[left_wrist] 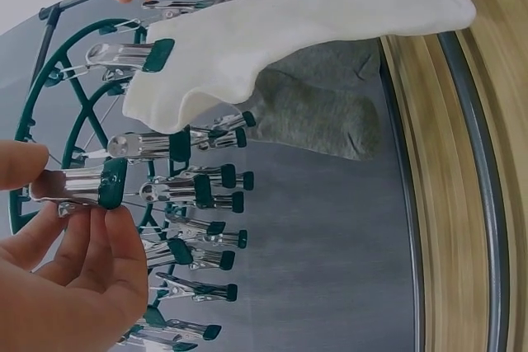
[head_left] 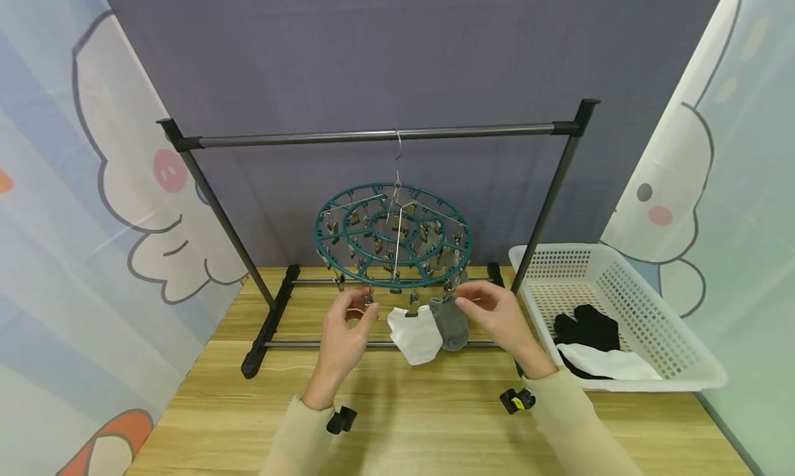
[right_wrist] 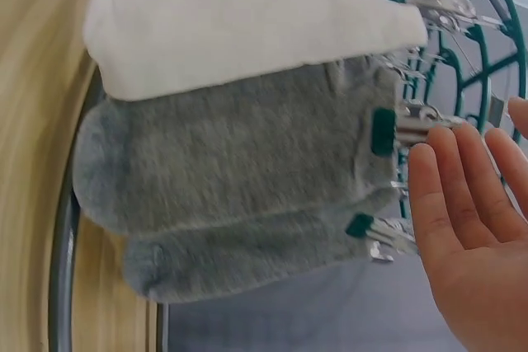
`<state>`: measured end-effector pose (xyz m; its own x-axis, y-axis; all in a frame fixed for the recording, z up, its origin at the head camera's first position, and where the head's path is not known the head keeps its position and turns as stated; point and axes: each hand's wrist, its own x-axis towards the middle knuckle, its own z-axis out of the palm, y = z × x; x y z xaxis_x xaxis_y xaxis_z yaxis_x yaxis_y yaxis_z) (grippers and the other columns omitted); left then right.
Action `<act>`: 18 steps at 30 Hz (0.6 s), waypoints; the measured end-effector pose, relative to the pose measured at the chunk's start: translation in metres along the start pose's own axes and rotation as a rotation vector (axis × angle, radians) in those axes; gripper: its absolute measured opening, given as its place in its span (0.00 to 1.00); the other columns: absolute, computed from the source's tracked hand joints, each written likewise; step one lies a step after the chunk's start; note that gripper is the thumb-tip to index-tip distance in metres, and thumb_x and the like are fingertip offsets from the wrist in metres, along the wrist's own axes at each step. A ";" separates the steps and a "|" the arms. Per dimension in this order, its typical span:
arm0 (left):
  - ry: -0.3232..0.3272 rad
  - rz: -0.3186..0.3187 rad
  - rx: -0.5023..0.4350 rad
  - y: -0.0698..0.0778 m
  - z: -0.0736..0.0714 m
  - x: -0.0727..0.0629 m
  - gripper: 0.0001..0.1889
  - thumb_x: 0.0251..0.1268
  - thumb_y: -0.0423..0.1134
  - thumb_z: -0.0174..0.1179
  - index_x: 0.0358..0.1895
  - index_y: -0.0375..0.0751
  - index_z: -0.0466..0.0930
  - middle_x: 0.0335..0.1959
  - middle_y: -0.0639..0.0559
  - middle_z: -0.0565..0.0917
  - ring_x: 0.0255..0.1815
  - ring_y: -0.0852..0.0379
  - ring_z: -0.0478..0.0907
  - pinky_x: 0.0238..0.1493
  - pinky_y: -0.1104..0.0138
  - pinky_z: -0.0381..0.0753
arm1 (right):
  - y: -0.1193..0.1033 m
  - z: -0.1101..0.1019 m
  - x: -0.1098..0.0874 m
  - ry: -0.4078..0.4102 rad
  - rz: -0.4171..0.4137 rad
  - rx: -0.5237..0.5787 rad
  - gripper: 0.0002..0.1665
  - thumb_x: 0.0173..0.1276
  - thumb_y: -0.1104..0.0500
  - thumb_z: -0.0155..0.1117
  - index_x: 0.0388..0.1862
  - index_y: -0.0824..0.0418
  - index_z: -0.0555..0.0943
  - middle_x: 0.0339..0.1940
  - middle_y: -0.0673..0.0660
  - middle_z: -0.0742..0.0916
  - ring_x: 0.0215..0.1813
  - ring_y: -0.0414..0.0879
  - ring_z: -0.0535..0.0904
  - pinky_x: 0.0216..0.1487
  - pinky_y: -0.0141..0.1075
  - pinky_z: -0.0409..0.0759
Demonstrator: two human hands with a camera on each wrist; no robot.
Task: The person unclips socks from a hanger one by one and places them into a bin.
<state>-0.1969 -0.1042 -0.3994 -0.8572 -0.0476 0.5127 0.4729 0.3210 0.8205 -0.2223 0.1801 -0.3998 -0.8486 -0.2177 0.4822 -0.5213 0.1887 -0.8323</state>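
Note:
A round teal clip hanger with metal clips around it hangs from a rail by its hook. At the hanger's front left, my left hand pinches a metal clip with teal tips between thumb and fingers; nothing is in the clip. A white sock dangles from another clip to its right. Beside it hangs a grey sock, with a second grey sock behind. My right hand has its fingers extended at the clip of the front grey sock; whether they touch is unclear.
The black metal rack stands on a wooden table, posts at both sides and bars low down. To the right, a white plastic basket contains black items and a white cloth item. A grey curtain hangs behind.

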 end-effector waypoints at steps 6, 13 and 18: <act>-0.003 0.012 0.002 -0.002 0.001 0.001 0.13 0.72 0.36 0.65 0.55 0.38 0.83 0.47 0.44 0.84 0.44 0.51 0.79 0.48 0.58 0.82 | 0.004 0.014 0.001 -0.056 0.029 0.002 0.13 0.73 0.65 0.65 0.54 0.68 0.84 0.48 0.64 0.87 0.46 0.42 0.85 0.47 0.35 0.84; -0.006 0.031 -0.008 -0.004 0.002 0.002 0.12 0.72 0.36 0.64 0.55 0.38 0.83 0.48 0.48 0.84 0.44 0.53 0.79 0.47 0.60 0.82 | 0.008 0.029 0.003 -0.065 0.078 -0.007 0.13 0.73 0.63 0.67 0.53 0.67 0.85 0.49 0.64 0.88 0.46 0.46 0.85 0.47 0.35 0.84; -0.011 0.034 -0.019 -0.006 0.003 0.003 0.12 0.72 0.36 0.64 0.55 0.38 0.83 0.49 0.47 0.84 0.44 0.52 0.80 0.47 0.60 0.82 | 0.009 0.038 0.003 -0.082 0.117 -0.009 0.14 0.72 0.62 0.67 0.54 0.68 0.84 0.49 0.63 0.88 0.47 0.49 0.85 0.48 0.36 0.84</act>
<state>-0.2027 -0.1034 -0.4038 -0.8429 -0.0264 0.5375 0.5054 0.3040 0.8076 -0.2267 0.1445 -0.4165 -0.8936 -0.2714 0.3575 -0.4202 0.2258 -0.8789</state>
